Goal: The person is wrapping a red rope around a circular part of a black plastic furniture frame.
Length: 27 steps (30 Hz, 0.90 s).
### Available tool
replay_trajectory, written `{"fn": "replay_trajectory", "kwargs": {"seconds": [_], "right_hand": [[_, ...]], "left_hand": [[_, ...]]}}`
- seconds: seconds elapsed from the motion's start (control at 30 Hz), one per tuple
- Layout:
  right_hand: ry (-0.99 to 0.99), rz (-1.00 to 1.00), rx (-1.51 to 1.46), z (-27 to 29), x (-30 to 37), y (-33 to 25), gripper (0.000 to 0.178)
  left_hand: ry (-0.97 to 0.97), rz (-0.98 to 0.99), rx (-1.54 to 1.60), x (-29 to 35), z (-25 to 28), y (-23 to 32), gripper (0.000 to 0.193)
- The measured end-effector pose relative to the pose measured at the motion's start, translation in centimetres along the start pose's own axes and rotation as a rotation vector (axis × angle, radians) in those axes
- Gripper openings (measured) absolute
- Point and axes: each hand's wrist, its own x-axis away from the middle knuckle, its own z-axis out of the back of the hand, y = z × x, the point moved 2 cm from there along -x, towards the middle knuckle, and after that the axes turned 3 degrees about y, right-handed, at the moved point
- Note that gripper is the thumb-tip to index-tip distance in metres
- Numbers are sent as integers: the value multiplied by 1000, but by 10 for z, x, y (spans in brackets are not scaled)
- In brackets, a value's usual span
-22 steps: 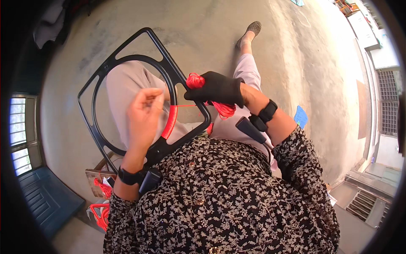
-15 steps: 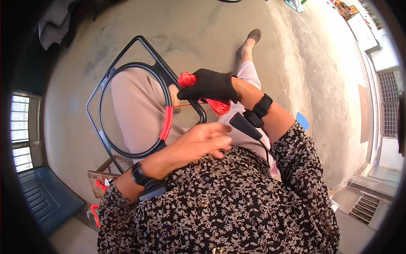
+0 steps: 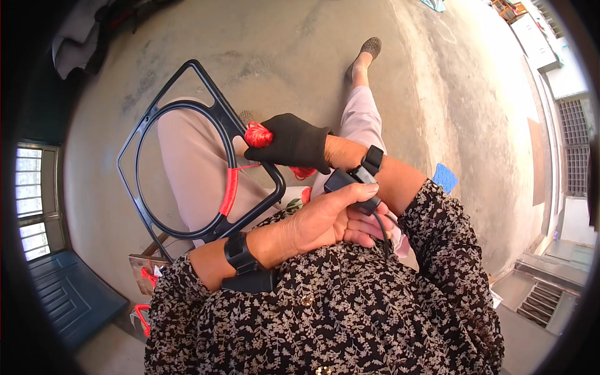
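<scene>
Open frame, black, a ring set within an angular outer border, lying tilted over the person's left trouser leg; one arc of the ring bears a red wrapping, close-wound, with a single taut strand running to the right hand; red cord hank, bunched at the thumb side of that hand, with loops showing below the palm; right hand, black-gloved, fingers curled closed around the hank, beside the frame's near bar, though black on black leaves it unclear whether the glove also grips the bar; left hand, bare, thumb over and fingers under, pinching a black wrist unit strapped at the right forearm, a dark cable trailing from it; handling, by judgement: frame stiff, fairly light, smooth enough to slip, best held by a bare stretch of the outer border, clear of the winding; cord soft, light, slick and apt to tangle, best kept gathered in the fist, strand held snug
</scene>
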Motion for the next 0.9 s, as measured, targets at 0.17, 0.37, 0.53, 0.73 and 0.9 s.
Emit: {"fn": "replay_trajectory", "kwargs": {"seconds": [0.17, 0.37, 0.53, 0.73, 0.9], "right_hand": [[-18, 1, 60, -7, 13, -21, 44], [-37, 59, 149, -15, 21, -23, 37], [-27, 76, 105, -22, 20, -16, 35], [8, 107, 112, -22, 11, -16, 35], [85, 82, 164, -23, 5, -16, 36]], "left_hand": [[41, 50, 212, 5, -12, -3, 49], [-41, 17, -56, 20, -17, 5, 31], [420, -556, -1324, 17, -1, 3, 23], [655, -988, -1756, 29, 3, 10, 24], [771, -1097, -1899, 40, 0, 19, 27]]}}
